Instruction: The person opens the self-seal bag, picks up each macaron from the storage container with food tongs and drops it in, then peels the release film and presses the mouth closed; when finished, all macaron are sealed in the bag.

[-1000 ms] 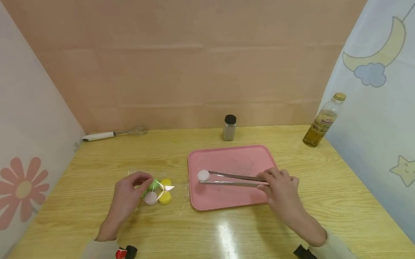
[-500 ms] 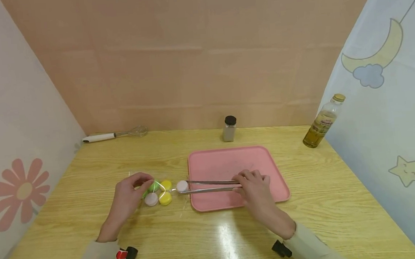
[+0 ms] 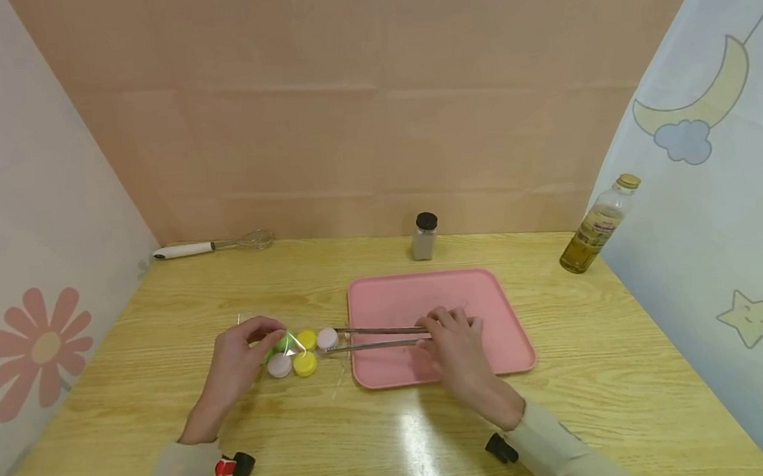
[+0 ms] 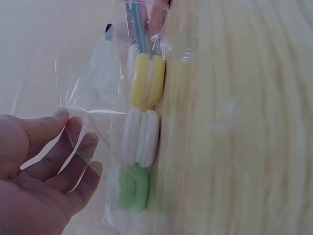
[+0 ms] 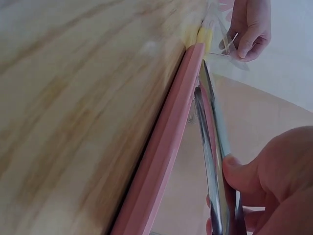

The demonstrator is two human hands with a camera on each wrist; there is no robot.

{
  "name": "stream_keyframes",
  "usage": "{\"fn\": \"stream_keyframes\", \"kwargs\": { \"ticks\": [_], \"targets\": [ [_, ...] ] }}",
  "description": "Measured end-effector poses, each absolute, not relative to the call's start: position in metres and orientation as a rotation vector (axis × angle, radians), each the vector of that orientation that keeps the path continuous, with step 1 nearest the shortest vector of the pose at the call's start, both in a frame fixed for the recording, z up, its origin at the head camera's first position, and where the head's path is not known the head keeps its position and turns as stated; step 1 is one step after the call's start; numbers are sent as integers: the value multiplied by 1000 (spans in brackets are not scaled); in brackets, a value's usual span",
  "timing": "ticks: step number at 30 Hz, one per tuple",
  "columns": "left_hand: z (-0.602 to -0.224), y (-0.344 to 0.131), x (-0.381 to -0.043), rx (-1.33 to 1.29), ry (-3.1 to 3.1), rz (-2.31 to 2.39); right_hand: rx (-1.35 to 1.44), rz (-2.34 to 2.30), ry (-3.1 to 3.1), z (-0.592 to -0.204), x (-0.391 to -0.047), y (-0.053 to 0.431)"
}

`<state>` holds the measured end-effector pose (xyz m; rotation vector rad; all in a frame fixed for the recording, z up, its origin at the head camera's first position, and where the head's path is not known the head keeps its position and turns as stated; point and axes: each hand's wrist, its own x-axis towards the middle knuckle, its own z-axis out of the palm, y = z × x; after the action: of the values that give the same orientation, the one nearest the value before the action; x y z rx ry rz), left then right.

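Observation:
My left hand pinches the upper layer of a clear plastic bag between thumb and fingers, lifting it. Inside the bag lie yellow macarons, a pale pink macaron and green ones. Metal tongs are in my right hand, thumb on one arm and fingers on the other. They reach left over the tray into the bag's mouth, their tips slightly apart around the right side of another pale macaron. That macaron sits beside the yellow ones.
The pink tray lies just right of the bag, under the tongs. A black-capped spice jar stands behind it. An oil bottle is at the back right, and a whisk lies at the back left.
My right hand and the tongs moved left, carrying the pale macaron from above the tray into the bag's mouth. The tongs' tips then drew back slightly from it. My left hand stayed put.

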<state>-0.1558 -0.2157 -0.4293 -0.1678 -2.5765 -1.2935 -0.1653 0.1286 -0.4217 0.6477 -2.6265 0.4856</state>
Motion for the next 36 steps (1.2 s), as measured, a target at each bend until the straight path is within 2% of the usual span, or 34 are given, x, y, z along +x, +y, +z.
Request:
{"fn": "stream_keyframes", "kwargs": {
  "ticks": [19,36],
  "targets": [
    [-428,-214,-158,-142,-2594,-1269,659,533,-2606,-421,-163,136],
    [-429,-212,-156,-129,-2598,-1257,491,641,-2580,-403,-133,189]
  ]
}}
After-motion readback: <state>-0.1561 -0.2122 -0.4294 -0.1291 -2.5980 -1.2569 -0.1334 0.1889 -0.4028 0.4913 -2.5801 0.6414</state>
